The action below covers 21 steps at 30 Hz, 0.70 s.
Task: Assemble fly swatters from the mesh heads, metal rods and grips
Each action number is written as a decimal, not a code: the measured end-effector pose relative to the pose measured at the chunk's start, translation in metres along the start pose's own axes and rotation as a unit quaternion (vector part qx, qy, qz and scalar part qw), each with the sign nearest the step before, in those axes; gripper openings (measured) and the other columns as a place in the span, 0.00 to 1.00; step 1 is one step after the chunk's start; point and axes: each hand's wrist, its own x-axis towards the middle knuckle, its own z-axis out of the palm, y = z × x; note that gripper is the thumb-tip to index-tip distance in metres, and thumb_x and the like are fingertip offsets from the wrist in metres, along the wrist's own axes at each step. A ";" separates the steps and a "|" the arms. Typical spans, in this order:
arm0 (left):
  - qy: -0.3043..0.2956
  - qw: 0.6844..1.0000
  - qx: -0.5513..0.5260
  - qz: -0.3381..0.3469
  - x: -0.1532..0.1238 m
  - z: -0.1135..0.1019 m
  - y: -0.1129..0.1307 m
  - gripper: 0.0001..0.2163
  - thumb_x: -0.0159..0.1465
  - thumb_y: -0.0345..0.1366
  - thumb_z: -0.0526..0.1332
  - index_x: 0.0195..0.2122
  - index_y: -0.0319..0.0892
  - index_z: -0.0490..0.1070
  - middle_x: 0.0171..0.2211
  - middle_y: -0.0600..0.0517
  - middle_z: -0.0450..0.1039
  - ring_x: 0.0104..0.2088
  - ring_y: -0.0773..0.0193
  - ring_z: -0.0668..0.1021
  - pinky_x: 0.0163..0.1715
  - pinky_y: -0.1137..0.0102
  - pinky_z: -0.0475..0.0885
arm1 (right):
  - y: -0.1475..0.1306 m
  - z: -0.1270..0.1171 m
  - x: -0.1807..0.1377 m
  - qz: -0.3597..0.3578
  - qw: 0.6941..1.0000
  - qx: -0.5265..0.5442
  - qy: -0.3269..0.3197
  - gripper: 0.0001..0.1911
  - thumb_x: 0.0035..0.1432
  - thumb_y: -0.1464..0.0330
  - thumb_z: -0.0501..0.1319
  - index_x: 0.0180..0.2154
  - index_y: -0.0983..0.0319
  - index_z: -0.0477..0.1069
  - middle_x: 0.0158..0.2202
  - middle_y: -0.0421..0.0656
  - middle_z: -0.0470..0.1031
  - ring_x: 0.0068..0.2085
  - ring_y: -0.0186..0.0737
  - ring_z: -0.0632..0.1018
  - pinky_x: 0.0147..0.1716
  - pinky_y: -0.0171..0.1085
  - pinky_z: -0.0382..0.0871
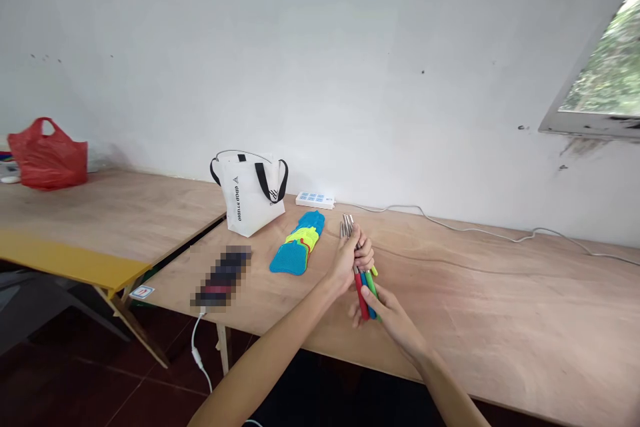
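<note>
a bundle of slim utensils with silvery metal ends and red, blue and green handles (365,292) ran through both sets of fingers, above the brown wooden table (475,320). the left hand (354,257) had its fingers curled closed around the metal shanks; the right hand (390,317) had thumb and fingers drawn in on the handles, some fingertips hidden. the likeliest trouble was one piece slipping free, since a yellow handle end (374,271) poked out just right of the left fingers; a loosened left grip could let everything fan and drop. the long axis slanted, metal tips away and slightly left, handles back toward the right palm. left of the fingers lay a blue-and-yellow textured stack (301,237); farther left stood a white, black-strapped bag (250,197).
</note>
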 end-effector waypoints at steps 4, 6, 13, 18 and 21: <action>0.025 0.999 -0.010 -0.026 -0.003 0.002 0.005 0.26 0.62 0.60 0.64 0.27 0.44 0.54 0.15 0.65 0.45 0.14 0.76 0.48 0.14 0.77 0.46 | 0.007 0.021 0.001 0.029 0.995 0.082 0.042 0.31 0.54 0.38 0.62 0.34 0.60 0.66 0.17 0.36 0.69 0.14 0.30 0.64 0.12 0.31 0.56; 0.059 0.998 -0.003 -0.038 -0.002 -0.001 0.004 0.28 0.62 0.62 0.62 0.26 0.44 0.53 0.14 0.65 0.43 0.13 0.76 0.46 0.13 0.77 0.44 | 0.007 0.031 -0.001 0.048 0.992 0.100 0.054 0.32 0.53 0.37 0.62 0.35 0.59 0.65 0.16 0.34 0.68 0.12 0.29 0.62 0.10 0.29 0.50; 0.155 0.979 -0.006 -0.133 0.009 -0.022 -0.009 0.28 0.65 0.60 0.59 0.23 0.44 0.51 0.13 0.65 0.42 0.12 0.76 0.45 0.12 0.77 0.41 | 0.007 0.054 -0.009 0.089 0.980 0.135 0.112 0.33 0.50 0.36 0.63 0.34 0.58 0.61 0.14 0.31 0.65 0.10 0.28 0.59 0.08 0.28 0.46; 0.138 0.975 -0.050 -0.167 0.015 -0.029 -0.020 0.26 0.69 0.55 0.58 0.23 0.44 0.50 0.13 0.65 0.42 0.12 0.77 0.44 0.13 0.77 0.41 | 0.005 0.055 -0.014 0.115 0.971 0.154 0.140 0.35 0.45 0.35 0.65 0.35 0.58 0.61 0.16 0.31 0.66 0.10 0.26 0.58 0.08 0.27 0.44; 0.131 0.972 -0.057 -0.186 0.019 -0.028 -0.027 0.27 0.67 0.56 0.59 0.23 0.44 0.50 0.13 0.65 0.41 0.12 0.77 0.44 0.13 0.77 0.40 | 0.003 0.052 -0.018 0.125 0.967 0.160 0.155 0.37 0.43 0.35 0.66 0.35 0.59 0.62 0.16 0.31 0.66 0.10 0.25 0.58 0.08 0.28 0.45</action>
